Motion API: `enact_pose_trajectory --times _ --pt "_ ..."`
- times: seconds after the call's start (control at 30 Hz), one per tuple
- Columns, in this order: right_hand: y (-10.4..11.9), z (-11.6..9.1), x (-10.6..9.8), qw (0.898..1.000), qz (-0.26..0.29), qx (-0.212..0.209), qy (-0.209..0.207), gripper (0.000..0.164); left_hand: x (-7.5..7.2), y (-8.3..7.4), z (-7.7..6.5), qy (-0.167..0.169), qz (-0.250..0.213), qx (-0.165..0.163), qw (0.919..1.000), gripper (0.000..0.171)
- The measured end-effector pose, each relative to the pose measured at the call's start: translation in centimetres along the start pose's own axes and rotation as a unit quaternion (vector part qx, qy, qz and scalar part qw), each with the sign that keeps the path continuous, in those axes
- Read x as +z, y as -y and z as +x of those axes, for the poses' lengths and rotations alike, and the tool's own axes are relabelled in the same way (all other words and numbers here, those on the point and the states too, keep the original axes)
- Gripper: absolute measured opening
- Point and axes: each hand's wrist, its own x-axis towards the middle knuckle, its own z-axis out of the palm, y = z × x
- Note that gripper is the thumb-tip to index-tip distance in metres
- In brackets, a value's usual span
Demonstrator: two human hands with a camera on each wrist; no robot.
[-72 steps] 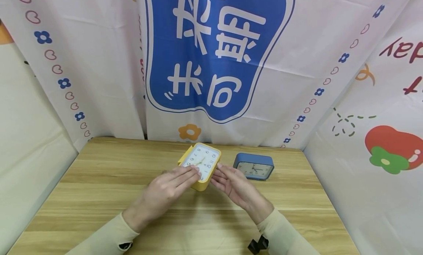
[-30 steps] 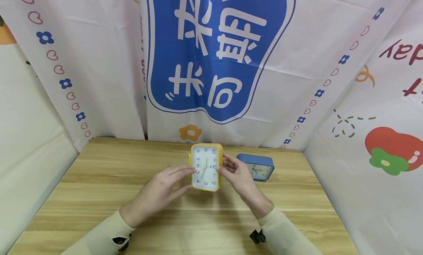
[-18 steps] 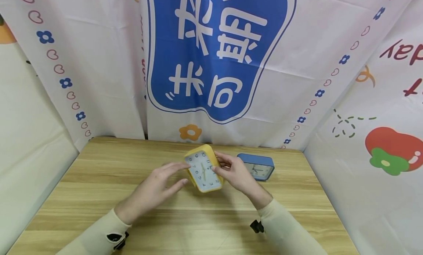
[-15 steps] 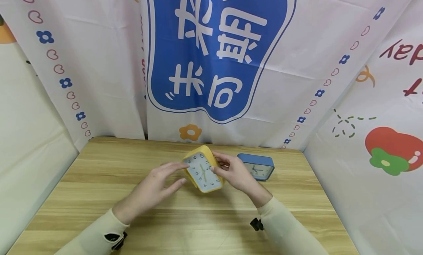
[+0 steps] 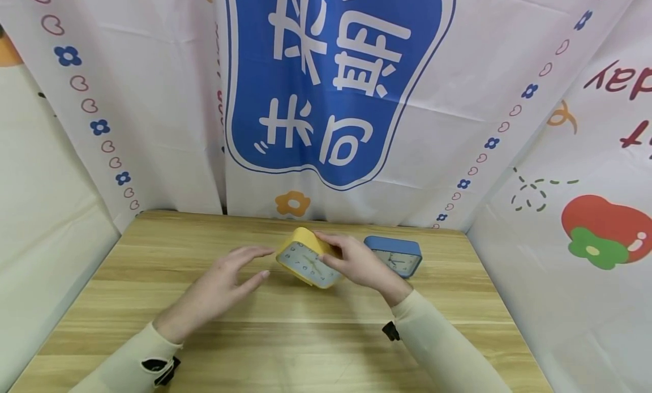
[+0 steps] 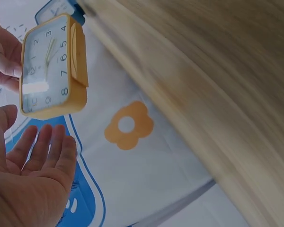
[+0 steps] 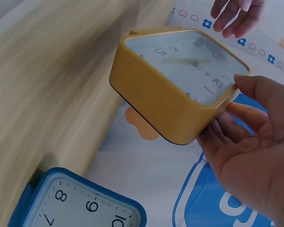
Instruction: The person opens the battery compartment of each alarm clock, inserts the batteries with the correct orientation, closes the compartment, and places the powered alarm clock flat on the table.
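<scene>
My right hand (image 5: pixel 359 261) grips a yellow alarm clock (image 5: pixel 307 263) by its top side, thumb at the edge of the face and fingers behind. The clock is tilted, its white face turned toward me and its lower corner close over the table. In the right wrist view the thumb and fingers pinch the yellow case (image 7: pixel 156 101). My left hand (image 5: pixel 214 288) is just left of the clock, fingers spread and apart from it; the left wrist view shows its palm (image 6: pixel 35 184) with nothing in it. A blue alarm clock (image 5: pixel 393 254) stands behind my right hand.
The wooden table (image 5: pixel 244 342) ends at a white printed curtain (image 5: pixel 168 127) behind the clocks. More printed cloth (image 5: pixel 575 172) rises along the right side, and a pale cloth wall (image 5: pixel 46 212) along the left.
The yellow clock has turned from standing on end to a tilt, its top swinging left and down in my right hand. My left hand has let go of it and drawn back left.
</scene>
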Motion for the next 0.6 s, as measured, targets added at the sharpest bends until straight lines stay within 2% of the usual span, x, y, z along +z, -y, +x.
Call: enact_pose_trajectory --times 0.1,0.3,0.6 --pt "0.2 0.5 0.0 0.999 -0.039 -0.014 0.007 0.06 -0.2 0.4 -0.2 -0.002 0.004 -0.001 1.0 0.05" --pt "0.4 1.9 0.3 0.991 -0.122 -0.054 0.027 0.058 -0.7 0.8 -0.5 -0.003 0.005 -0.012 0.9999 0.049" --pt "1.2 3.7 0.6 0.98 -0.178 -0.056 0.072 0.057 -0.9 1.2 -0.3 0.001 0.003 -0.011 0.9999 0.047"
